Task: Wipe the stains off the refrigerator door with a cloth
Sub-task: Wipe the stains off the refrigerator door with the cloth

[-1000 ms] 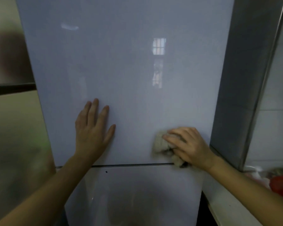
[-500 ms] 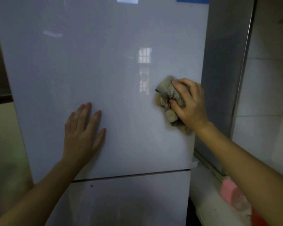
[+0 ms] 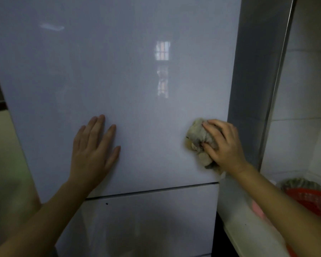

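The glossy pale refrigerator door [image 3: 119, 80] fills most of the view, with a window's reflection [image 3: 162, 51] shining high on its right half. To its right stand the refrigerator's grey side panel [image 3: 252, 71] and, beyond that, a white tiled wall [image 3: 304, 89]. Below a thin horizontal seam lies the lower door [image 3: 146, 219]. A white desk [image 3: 235, 216] runs along the lower right, carrying a red mesh basket [image 3: 311, 203] and something pink [image 3: 257, 210], too blurred to name.

Both bare forearms reach up from the bottom edge. The left grip [image 3: 91, 154] lies flat against the upper door, just above the seam, its fingers straight and slightly spread, holding nothing. The right grip [image 3: 224, 147] is curled round a bunched grey-beige cloth [image 3: 198, 138] and presses it against the upper door near its right edge, well apart from the left grip and a little above the seam. A small dark speck [image 3: 106, 203] sits on the lower door just under the seam.
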A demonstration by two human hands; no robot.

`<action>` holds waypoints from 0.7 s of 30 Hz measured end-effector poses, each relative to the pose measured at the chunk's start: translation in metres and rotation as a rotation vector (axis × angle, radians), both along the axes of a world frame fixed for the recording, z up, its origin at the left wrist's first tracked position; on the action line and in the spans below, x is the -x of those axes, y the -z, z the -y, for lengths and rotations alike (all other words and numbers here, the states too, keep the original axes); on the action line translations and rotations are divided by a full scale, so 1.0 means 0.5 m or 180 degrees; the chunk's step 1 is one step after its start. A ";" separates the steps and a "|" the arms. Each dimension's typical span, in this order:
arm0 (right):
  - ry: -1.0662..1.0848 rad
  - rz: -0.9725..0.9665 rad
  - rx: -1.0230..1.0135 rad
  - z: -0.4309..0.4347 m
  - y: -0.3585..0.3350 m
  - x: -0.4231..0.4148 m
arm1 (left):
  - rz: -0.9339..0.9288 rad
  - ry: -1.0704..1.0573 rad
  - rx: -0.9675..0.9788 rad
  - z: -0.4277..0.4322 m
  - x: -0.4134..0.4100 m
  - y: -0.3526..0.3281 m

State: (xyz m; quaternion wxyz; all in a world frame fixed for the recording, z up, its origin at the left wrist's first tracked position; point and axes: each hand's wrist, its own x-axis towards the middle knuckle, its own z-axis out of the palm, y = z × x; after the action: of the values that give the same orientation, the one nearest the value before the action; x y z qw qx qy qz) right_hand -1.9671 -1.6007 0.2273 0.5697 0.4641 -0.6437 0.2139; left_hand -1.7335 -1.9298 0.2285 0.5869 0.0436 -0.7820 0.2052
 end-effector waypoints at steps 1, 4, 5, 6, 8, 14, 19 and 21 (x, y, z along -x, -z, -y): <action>0.0014 -0.0012 -0.0009 -0.003 -0.003 0.002 | -0.0006 0.0011 0.0036 0.002 0.001 0.002; -0.0041 -0.0144 -0.0271 0.000 0.047 -0.004 | -0.0044 0.0032 0.0102 0.009 0.004 0.006; -0.0081 -0.0140 -0.0360 0.004 0.077 -0.008 | -0.0055 0.0025 0.0074 0.008 0.005 0.009; -0.0113 -0.0104 -0.0441 0.006 0.109 -0.011 | -0.0048 0.0030 0.0027 0.006 0.006 0.013; -0.0124 0.0018 -0.0585 0.011 0.170 -0.023 | 0.0021 0.0054 -0.0084 -0.002 0.005 0.020; 0.0020 0.0593 -0.0632 0.015 0.233 -0.062 | 0.0308 0.0129 -0.0399 -0.022 -0.030 0.046; -0.0056 0.1442 -0.0567 0.014 0.210 -0.125 | 0.0691 0.0196 -0.1123 -0.073 -0.087 0.063; -0.0080 0.1951 -0.0662 0.001 0.208 -0.175 | 0.0983 0.0181 -0.1815 -0.110 -0.136 0.085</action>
State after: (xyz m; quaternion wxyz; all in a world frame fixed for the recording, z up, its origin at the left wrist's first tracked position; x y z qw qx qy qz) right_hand -1.8795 -1.6015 0.1235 0.2962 0.4417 -0.7979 0.2838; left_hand -1.6657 -1.8746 0.1861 0.4310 0.1527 -0.8887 -0.0344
